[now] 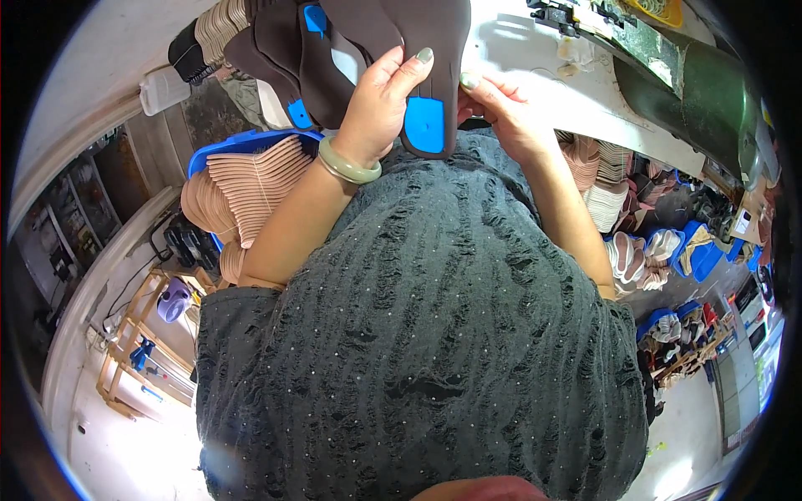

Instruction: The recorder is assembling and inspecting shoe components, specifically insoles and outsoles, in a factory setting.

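A dark brown shoe insole (441,63) with a bright blue heel patch (426,125) is held in front of my body, its heel end toward me. My left hand (376,108) grips its left edge, thumb on top near the blue patch and the other fingers hidden beneath. At the right edge, my right hand (510,117) pinches beside the heel with thumb and bent fingers, partly hidden. More dark insoles (322,79) with blue patches lie overlapping just left of my left hand.
A blue basket (200,159) of stacked beige insoles (259,184) stands by my left forearm. A green machine (693,100) sits on the white table (535,50) at right. Stacks of insoles (606,179) and blue bins (702,255) are beyond my right arm.
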`<state>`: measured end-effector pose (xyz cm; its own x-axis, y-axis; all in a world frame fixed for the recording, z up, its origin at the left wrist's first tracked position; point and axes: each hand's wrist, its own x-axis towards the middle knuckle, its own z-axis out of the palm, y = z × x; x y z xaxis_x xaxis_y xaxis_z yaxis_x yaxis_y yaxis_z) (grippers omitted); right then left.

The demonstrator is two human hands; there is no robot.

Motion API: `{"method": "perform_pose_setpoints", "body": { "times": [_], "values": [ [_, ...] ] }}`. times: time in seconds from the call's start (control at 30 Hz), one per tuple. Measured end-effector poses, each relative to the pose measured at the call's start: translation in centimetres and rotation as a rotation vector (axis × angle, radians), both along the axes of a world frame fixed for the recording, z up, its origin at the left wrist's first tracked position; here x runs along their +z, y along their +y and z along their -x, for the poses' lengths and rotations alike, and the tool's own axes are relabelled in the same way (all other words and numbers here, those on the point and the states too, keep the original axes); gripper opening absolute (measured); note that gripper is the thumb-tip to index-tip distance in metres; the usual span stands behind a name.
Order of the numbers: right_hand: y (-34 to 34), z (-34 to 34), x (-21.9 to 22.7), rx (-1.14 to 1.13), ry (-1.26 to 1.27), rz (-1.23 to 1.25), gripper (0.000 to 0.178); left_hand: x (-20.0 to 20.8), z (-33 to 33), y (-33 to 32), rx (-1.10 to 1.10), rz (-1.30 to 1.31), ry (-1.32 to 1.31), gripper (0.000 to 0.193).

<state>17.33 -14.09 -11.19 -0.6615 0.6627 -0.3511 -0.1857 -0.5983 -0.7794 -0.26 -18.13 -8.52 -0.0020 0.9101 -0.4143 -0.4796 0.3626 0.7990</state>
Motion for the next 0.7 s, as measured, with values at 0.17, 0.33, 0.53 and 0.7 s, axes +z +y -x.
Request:
{"method": "perform_pose_setpoints", "body": {
  "times": [0.17,0.33,0.53,0.7],
  "values": [
    [-1.0,1.2,2.7,-0.042,-0.118,-0.01,0.022,-0.2,0.8,-0.1,-0.095,0.191,-0.246,0.034],
    [-1.2,2.1,3.1,-0.076,-0.384,-0.572,0.018,1.0,-0.7,-0.2,-0.052,0.246,-0.327,0.049],
    [-1.5,2.4,4.1,-0.163,-0.196,-0.04,0.02,0.1,-0.7,-0.6,-0.141,0.21,-0.453,0.054],
    [-1.6,2.3,3.6,-0.237,-0.094,0.052,0.025,0.3,-1.1,-0.7,-0.096,0.316,-0.272,0.053]
  ]
}}
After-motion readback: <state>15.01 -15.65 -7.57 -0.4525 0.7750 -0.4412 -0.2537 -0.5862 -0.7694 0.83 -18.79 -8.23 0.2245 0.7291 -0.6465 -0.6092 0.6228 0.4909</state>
